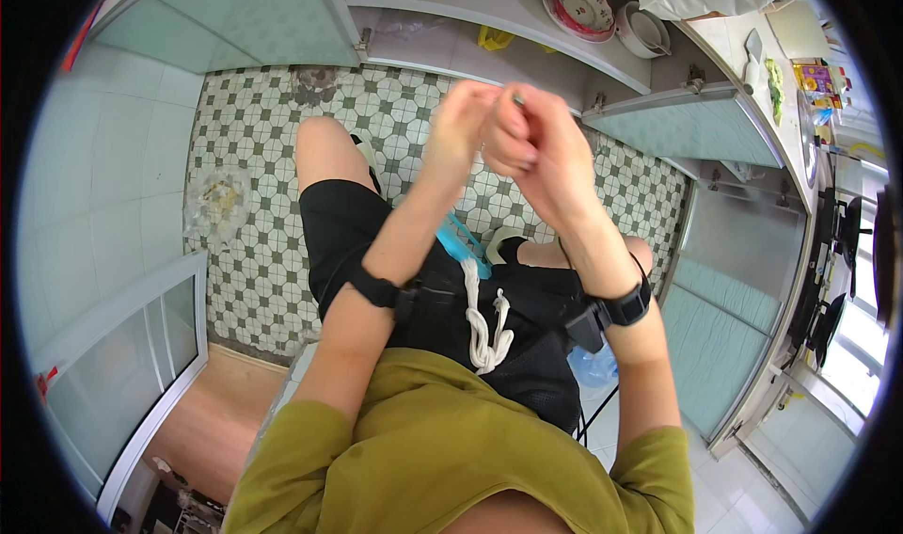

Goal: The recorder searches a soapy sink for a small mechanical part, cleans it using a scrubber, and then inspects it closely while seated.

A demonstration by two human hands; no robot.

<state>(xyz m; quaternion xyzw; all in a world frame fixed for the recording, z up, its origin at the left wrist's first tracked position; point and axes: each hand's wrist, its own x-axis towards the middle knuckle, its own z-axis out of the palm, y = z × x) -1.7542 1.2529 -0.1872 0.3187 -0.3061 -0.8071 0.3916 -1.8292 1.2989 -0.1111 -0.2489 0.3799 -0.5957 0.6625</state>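
Observation:
My two hands are raised together over the tiled floor [268,202], in front of the open cabinet. My right hand [543,139] is curled, with a small dark greenish object [518,100] showing between thumb and forefinger; its kind is too small to tell. Against it, at the left, is my left hand [457,117], blurred and turned so that its fingertips are hidden. Whether it pinches something cannot be made out. Below the hands, a light-blue plastic item [462,241] is partly visible between my legs.
An open low cabinet [451,5] holds a red-and-white floral bowl [584,8] and a white bowl [642,29]. Its glass doors [268,19] stand open. A knife [753,57] lies on the counter at right. A plastic bag with scraps [219,202] rests on the floor at left.

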